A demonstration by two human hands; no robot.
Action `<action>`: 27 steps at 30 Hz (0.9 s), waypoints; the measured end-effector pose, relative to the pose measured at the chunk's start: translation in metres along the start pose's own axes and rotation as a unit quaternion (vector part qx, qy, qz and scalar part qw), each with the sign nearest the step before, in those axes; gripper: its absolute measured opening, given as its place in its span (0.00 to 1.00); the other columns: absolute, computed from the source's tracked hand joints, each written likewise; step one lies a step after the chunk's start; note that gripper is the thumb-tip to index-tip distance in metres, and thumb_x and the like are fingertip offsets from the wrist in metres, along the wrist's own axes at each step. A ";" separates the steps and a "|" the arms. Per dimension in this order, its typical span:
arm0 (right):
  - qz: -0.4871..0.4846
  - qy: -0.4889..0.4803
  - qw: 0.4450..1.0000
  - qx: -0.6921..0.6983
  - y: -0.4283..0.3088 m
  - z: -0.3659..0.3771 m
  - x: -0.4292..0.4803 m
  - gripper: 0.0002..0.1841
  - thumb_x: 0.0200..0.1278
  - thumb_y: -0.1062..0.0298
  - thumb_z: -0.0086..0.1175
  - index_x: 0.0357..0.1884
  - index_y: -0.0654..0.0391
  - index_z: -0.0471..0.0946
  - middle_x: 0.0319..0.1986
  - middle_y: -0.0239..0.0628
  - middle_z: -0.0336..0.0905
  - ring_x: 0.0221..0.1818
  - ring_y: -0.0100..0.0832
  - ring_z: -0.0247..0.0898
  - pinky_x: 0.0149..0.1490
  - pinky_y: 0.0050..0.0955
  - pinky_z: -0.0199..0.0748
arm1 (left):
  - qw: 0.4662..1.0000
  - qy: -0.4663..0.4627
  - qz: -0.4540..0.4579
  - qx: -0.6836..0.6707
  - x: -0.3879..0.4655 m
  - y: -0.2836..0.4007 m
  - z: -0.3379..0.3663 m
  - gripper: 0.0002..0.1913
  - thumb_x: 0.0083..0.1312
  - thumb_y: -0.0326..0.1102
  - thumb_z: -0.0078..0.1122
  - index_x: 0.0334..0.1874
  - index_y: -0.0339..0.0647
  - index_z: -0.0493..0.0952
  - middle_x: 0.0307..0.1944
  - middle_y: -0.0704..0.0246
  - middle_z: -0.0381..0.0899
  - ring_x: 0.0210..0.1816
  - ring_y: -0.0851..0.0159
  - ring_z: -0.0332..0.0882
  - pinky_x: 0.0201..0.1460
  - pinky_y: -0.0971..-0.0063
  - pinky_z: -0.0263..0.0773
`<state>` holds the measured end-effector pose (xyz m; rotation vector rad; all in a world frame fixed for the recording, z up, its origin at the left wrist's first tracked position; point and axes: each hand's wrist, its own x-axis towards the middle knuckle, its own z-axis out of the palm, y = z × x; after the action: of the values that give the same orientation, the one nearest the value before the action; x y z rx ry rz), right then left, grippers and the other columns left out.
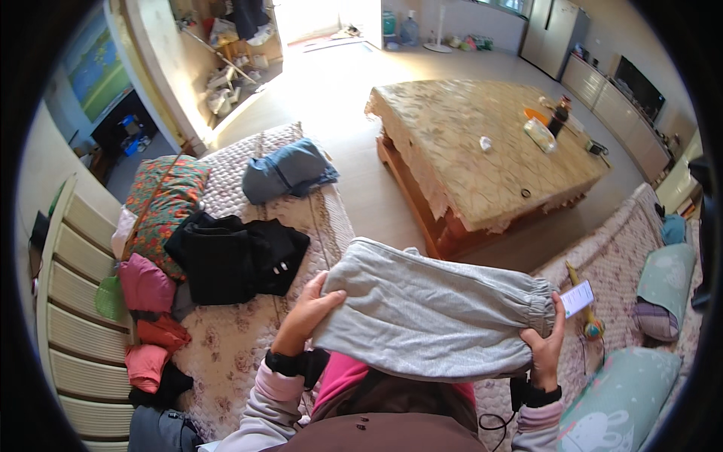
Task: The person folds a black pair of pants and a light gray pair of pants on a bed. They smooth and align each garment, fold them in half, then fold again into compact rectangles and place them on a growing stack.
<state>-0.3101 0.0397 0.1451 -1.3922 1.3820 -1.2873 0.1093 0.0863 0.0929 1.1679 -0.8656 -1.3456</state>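
A folded light grey garment [423, 316] with a gathered elastic cuff stretches across my lap, held up between both hands. My left hand [310, 311] grips its folded left edge, thumb on top. At the cuffed end, my right hand [545, 344] pinches the fabric, with the thumb in front. Both wrists wear black straps. Left of the garment, folded black clothing [231, 257] lies on the quilted floral seat cover [220, 350]. Beyond it rests a folded blue garment [289, 169]. Just past my right fingers is a phone [577, 299] with a lit screen.
A cloth-covered wooden table [463, 141] stands ahead, bearing a dark bottle [559, 116] and small items. A floral pillow [169, 203] and crumpled clothes [148, 282] lie by the slatted backrest [85, 316]. At right are green cushions [621, 395] and a stick-like object [590, 325].
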 end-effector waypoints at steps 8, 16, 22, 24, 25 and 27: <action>0.087 -0.100 0.986 -0.105 0.070 0.045 0.004 0.49 0.38 0.75 0.62 0.70 0.62 0.54 0.60 0.47 0.65 0.60 0.38 0.65 0.66 0.33 0.61 | 0.957 0.114 -0.132 0.230 -0.047 -0.025 -0.068 0.14 0.66 0.34 0.57 0.50 0.35 0.73 0.41 0.69 0.80 0.40 0.74 0.75 0.44 0.78 0.72; 0.187 -0.142 0.967 -0.098 0.114 0.040 0.013 0.49 0.36 0.73 0.65 0.67 0.63 0.56 0.52 0.45 0.72 0.55 0.36 0.70 0.61 0.32 0.67 | 0.865 0.163 0.064 0.470 -0.039 -0.065 -0.037 0.22 0.65 0.43 0.57 0.59 0.40 0.72 0.58 0.54 0.70 0.57 0.52 0.71 0.59 0.63 0.67; 0.124 -0.096 0.988 -0.012 0.081 0.037 0.015 0.47 0.34 0.76 0.63 0.67 0.63 0.59 0.56 0.46 0.68 0.57 0.38 0.68 0.64 0.32 0.64 | 0.783 -0.095 0.003 0.615 -0.039 -0.105 0.019 0.30 0.72 0.57 0.38 0.76 0.65 0.51 0.76 0.55 0.45 0.74 0.39 0.42 0.72 0.47 0.42; 0.129 -0.082 0.988 -0.025 0.082 0.035 0.013 0.47 0.34 0.76 0.62 0.66 0.63 0.59 0.57 0.46 0.67 0.58 0.38 0.66 0.64 0.32 0.63 | 0.803 -0.100 0.028 0.586 -0.042 -0.113 0.013 0.30 0.72 0.57 0.37 0.76 0.64 0.52 0.77 0.55 0.42 0.75 0.40 0.39 0.73 0.48 0.39; 0.112 -0.067 0.991 -0.035 0.084 0.034 0.010 0.47 0.34 0.76 0.62 0.66 0.63 0.60 0.58 0.46 0.67 0.59 0.38 0.66 0.65 0.32 0.62 | 0.806 -0.106 0.020 0.581 -0.045 -0.116 0.009 0.30 0.73 0.57 0.37 0.76 0.64 0.52 0.77 0.55 0.41 0.76 0.41 0.37 0.74 0.48 0.38; 0.153 -0.088 0.977 -0.120 0.089 0.036 0.004 0.48 0.35 0.74 0.63 0.67 0.62 0.59 0.57 0.50 0.67 0.59 0.44 0.66 0.66 0.36 0.61 | 0.808 -0.112 0.032 0.578 -0.048 -0.119 0.005 0.30 0.73 0.57 0.36 0.76 0.64 0.52 0.77 0.55 0.41 0.75 0.40 0.38 0.74 0.47 0.38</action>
<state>-0.2937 0.0214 0.0527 -1.3497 1.5921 -0.7994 0.0691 0.1488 -0.0116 1.8533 -2.0296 -0.8283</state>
